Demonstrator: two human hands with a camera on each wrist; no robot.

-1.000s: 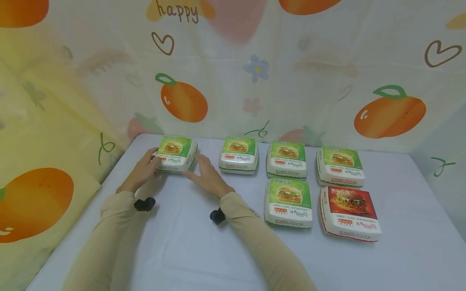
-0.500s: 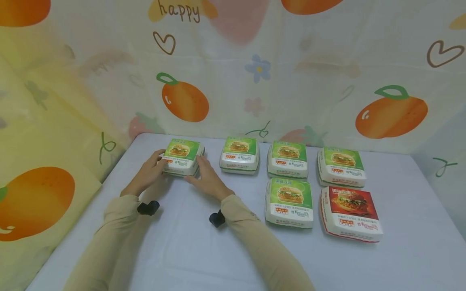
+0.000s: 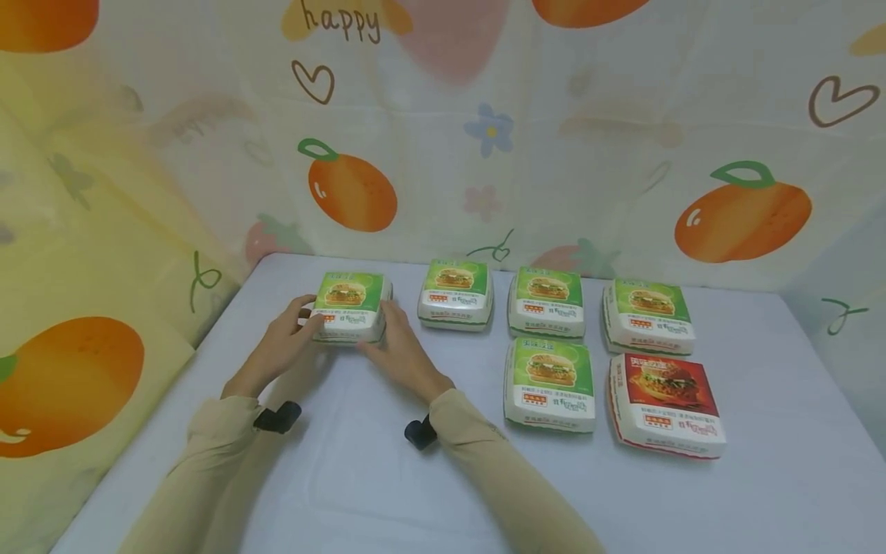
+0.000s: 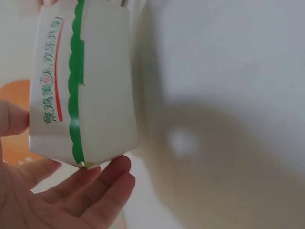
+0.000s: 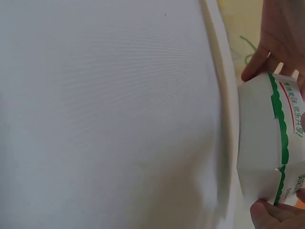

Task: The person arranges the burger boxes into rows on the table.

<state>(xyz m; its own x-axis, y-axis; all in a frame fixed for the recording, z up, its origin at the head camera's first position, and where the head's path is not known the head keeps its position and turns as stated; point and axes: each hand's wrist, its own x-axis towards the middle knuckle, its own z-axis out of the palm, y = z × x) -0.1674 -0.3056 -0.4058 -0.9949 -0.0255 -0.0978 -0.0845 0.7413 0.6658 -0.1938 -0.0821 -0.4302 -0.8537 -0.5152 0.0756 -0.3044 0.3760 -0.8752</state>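
A green-and-white burger box (image 3: 351,308) is between my two hands at the back left of the table, lid up. My left hand (image 3: 280,346) grips its left side. In the left wrist view, the left thumb lies near the lid edge and the fingers (image 4: 112,191) curl at the lower corner of the box (image 4: 105,95). My right hand (image 3: 404,350) grips the opposite side, its fingertips (image 5: 264,214) against the box (image 5: 259,133) in the right wrist view. Whether the base touches the table I cannot tell.
Right of the held box stand a green burger box (image 3: 455,296), a second green box (image 3: 547,304) and a third green box (image 3: 648,317). Nearer are another green box (image 3: 549,385) and a red burger box (image 3: 667,408). A fruit-print curtain (image 3: 429,192) hangs behind the white table (image 3: 360,477).
Both hands have brought the green burger box a little to the right and toward me. The right fingers now sit closer against its side. The other boxes have stayed put.
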